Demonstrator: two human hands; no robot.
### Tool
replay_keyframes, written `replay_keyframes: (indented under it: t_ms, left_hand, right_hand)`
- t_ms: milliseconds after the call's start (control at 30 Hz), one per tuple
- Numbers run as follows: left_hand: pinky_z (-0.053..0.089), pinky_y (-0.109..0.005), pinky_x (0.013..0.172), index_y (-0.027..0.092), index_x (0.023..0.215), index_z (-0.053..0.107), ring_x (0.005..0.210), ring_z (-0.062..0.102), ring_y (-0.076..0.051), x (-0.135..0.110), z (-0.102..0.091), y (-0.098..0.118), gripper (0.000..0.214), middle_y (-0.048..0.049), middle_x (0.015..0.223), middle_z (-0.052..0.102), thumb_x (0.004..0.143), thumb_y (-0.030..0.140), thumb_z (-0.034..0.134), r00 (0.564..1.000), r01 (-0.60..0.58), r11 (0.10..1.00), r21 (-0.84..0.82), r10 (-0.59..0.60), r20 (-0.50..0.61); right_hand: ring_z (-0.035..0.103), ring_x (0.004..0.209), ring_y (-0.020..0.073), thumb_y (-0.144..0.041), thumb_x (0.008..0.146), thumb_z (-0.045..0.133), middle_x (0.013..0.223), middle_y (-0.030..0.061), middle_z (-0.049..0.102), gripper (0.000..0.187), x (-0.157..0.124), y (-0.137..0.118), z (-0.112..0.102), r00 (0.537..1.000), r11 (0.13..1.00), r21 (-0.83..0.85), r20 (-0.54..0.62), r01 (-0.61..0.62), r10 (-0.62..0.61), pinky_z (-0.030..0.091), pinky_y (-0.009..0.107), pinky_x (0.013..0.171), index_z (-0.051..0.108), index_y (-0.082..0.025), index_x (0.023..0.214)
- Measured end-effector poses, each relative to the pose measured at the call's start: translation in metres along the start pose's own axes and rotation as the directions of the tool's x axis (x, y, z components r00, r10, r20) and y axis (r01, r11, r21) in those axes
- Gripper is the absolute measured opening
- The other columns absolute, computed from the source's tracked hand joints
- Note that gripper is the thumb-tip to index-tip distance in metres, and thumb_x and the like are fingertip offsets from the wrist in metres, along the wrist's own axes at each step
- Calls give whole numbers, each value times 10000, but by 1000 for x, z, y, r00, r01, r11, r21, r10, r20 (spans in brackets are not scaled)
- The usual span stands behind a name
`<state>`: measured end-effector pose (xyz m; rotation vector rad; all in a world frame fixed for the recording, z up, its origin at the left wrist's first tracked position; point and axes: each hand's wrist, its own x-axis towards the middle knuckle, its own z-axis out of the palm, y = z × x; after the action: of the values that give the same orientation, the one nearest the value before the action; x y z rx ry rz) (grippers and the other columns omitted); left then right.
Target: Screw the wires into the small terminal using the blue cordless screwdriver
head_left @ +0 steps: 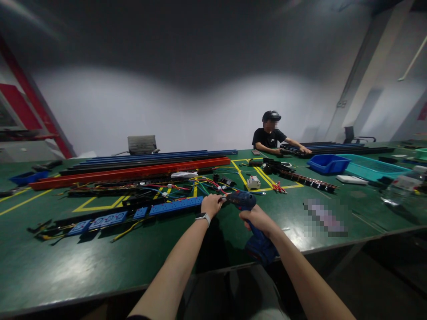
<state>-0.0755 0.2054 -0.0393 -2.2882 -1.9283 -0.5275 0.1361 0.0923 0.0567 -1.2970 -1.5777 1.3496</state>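
Note:
My right hand [258, 220] is wrapped round the handle of a blue cordless drill [245, 200], its nose pointing left and its battery low near the table edge. At the drill's tip, my left hand [211, 205], with a watch on the wrist, has its fingers closed together; what they pinch is too small to make out. That hand is at the right end of a long power strip [175, 206], which has blue socket blocks on a black channel. Coloured wires [180, 189] lie just behind it. A loose yellow wire [128, 231] sticks out at its front.
Behind the wires lie a long red rail [133, 172] and blue rails [160, 156]. A white block [253, 182] and red leads [279, 187] are right of centre. Farther right stand a blue bin [328, 164] and teal basket [376, 168]. A co-worker [270, 135] sits opposite.

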Motion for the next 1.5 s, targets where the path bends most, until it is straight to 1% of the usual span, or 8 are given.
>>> replay_keyframes:
  t_ms: [300, 467, 600, 800, 967, 1167, 1267, 1500]
  left_hand:
    - [393, -308, 806, 299, 1096, 695, 970, 593, -211, 1, 4, -2, 416, -64, 996, 701, 958, 569, 410, 1000, -9, 1000, 2, 9, -19]
    - [387, -315, 798, 300, 1101, 696, 963, 597, -215, 1, 4, -1, 421, -69, 994, 706, 959, 570, 405, 1000, -5, 1000, -3, 5, -7]
    - [386, -317, 806, 301, 1105, 694, 970, 595, -217, 1, 3, 0, 430, -72, 981, 702, 965, 570, 389, 1000, -6, 1000, 4, 6, -23]
    - [388, -309, 818, 295, 1065, 701, 982, 592, -208, 0, 3, 0, 409, -68, 999, 700, 956, 568, 417, 1000, -1, 1000, 1, 1, -8]
    - [389, -312, 803, 299, 1077, 694, 971, 598, -212, 1, 4, -1, 404, -63, 991, 702, 959, 566, 413, 1000, -11, 1000, 1, 11, -19]
    - [388, -308, 794, 294, 1073, 697, 976, 596, -214, 1, 4, -1, 414, -71, 993, 700, 954, 574, 416, 1000, -6, 1000, 1, 6, -13]
    - [390, -306, 788, 292, 1051, 700, 970, 595, -214, 1, 5, -1, 413, -69, 990, 699, 951, 578, 419, 1000, -2, 1000, -3, 2, -16]
    - [389, -309, 796, 303, 1041, 700, 966, 593, -217, 2, 8, -2, 393, -65, 984, 698, 952, 566, 422, 1000, -4, 1000, -2, 4, -22]
  right_hand:
    - [462, 381, 98, -147, 669, 560, 439, -61, 483, 79, -2, -3, 1, 1000, 1000, 22, 0, -9, 9, 330, 192, 396, 529, -186, 729]
    - [463, 386, 102, -142, 664, 561, 429, -56, 486, 74, -1, -2, 0, 1000, 1000, 12, 2, -18, 18, 328, 192, 390, 527, -189, 709]
    - [458, 383, 98, -139, 662, 551, 428, -59, 484, 72, -1, -2, 0, 1000, 1000, 2, 3, -16, 16, 331, 191, 395, 514, -190, 697]
    - [462, 384, 98, -162, 659, 571, 436, -61, 482, 68, -2, -2, 0, 1000, 1000, 12, 1, -13, 13, 330, 195, 394, 522, -185, 700]
    - [466, 390, 103, -166, 667, 562, 433, -59, 480, 57, -1, -2, 0, 1000, 1000, 2, 7, -12, 12, 326, 196, 392, 522, -187, 700]
    - [445, 367, 94, -147, 655, 562, 439, -72, 481, 106, 0, -2, 0, 1000, 1000, 10, -1, -13, 13, 326, 194, 387, 536, -186, 750]
    - [461, 370, 95, -147, 660, 572, 453, -75, 486, 130, 1, -1, -1, 1000, 1000, 10, 0, -4, 4, 324, 192, 382, 542, -185, 780]
    - [459, 375, 95, -141, 671, 566, 443, -58, 488, 80, 2, 1, -2, 1000, 1000, 7, 3, -17, 17, 344, 193, 388, 512, -192, 701]
